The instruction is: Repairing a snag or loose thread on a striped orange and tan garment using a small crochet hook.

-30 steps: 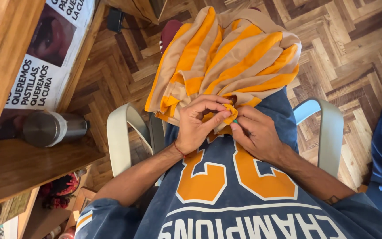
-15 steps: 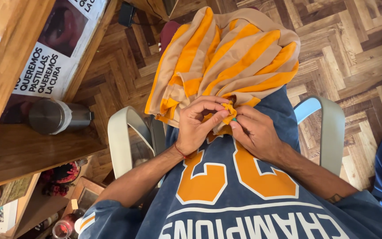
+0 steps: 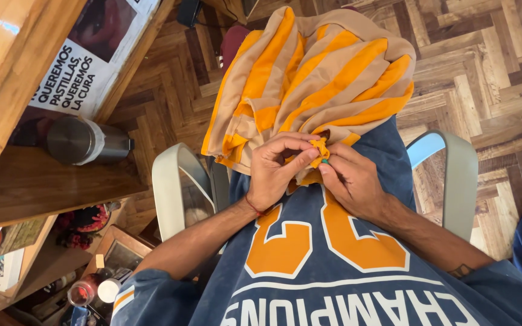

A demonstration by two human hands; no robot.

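Steel tumbler (image 3: 86,140) on wooden shelf (image 3: 37,184); chair armrests (image 3: 173,181).

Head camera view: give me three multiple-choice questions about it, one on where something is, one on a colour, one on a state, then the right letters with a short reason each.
1. Where does the metal tumbler lie?
A. on the wooden shelf at the left
B. on the floor under the chair
C. in the person's lap

2. What colours are the stripes of the striped cloth?
A. red and white
B. orange and tan
C. green and black

3. What are the hands doing?
A. resting flat on the chair arms
B. both pinching a small orange bit of the cloth
C. holding the tumbler

Answers: A, it lies on its side on the wooden shelf. B, broad orange and tan bands show. B, left hand and right hand meet, fingertips closed on the fabric.
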